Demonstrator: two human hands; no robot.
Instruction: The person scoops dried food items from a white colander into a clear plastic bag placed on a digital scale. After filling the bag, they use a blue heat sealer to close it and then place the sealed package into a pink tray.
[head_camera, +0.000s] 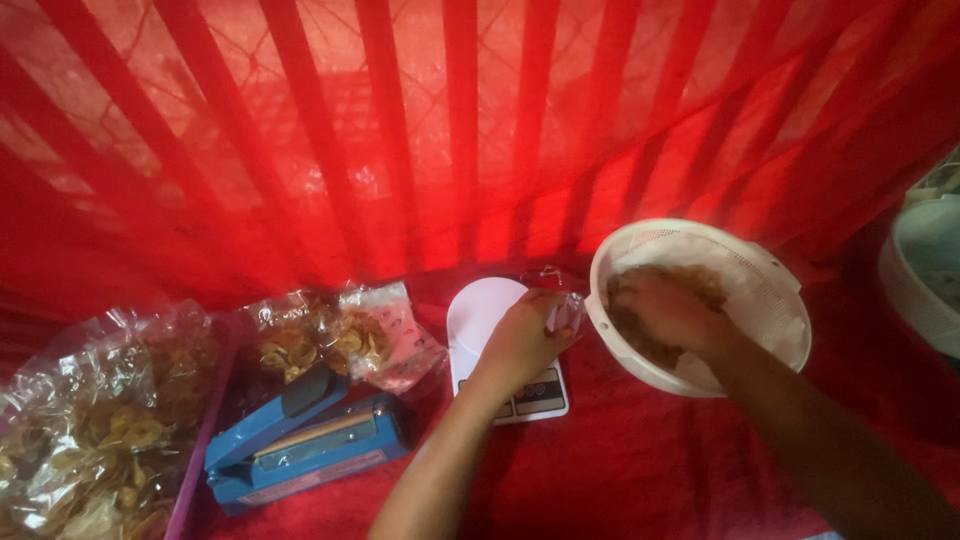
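Observation:
My left hand (520, 340) holds a small clear plastic bag (562, 300) open over a white digital kitchen scale (480, 310). My right hand (665, 312) is deep inside a white perforated colander (760, 290), buried in brownish fried chips (640, 345). The fingers are closed around some of them. The colander tilts toward me, right of the scale, and almost touches the bag.
A blue impulse heat sealer (300, 440) lies left of the scale. Behind it are clear bags filled with chips (350, 340), and a large pile of bagged chips (90, 430) sits far left. A red curtain (430, 130) hangs behind. A pale tub (925, 270) is at the right edge.

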